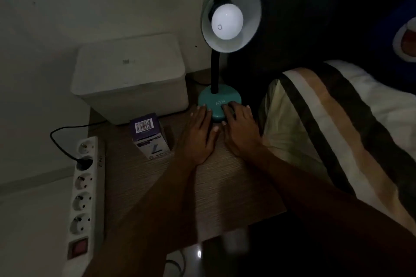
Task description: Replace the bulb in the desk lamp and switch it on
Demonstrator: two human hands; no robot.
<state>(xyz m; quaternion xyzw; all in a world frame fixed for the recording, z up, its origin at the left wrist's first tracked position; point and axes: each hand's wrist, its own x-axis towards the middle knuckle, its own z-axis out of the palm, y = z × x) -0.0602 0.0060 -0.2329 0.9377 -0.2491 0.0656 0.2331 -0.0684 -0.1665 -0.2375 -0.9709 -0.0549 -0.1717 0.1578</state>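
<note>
The wood-grain bedside table carries a white lidded plastic box, a small purple-and-white cardboard bulb carton and the teal gooseneck desk lamp, whose white globe bulb is seated in the shade and appears unlit. The left hand lies flat and released against the lamp base, while the right hand rests on it, fingers curled, gripping nothing. Steady the base with the left hand and press the switch firmly, which likely lies beneath the right fingertips.
</note>
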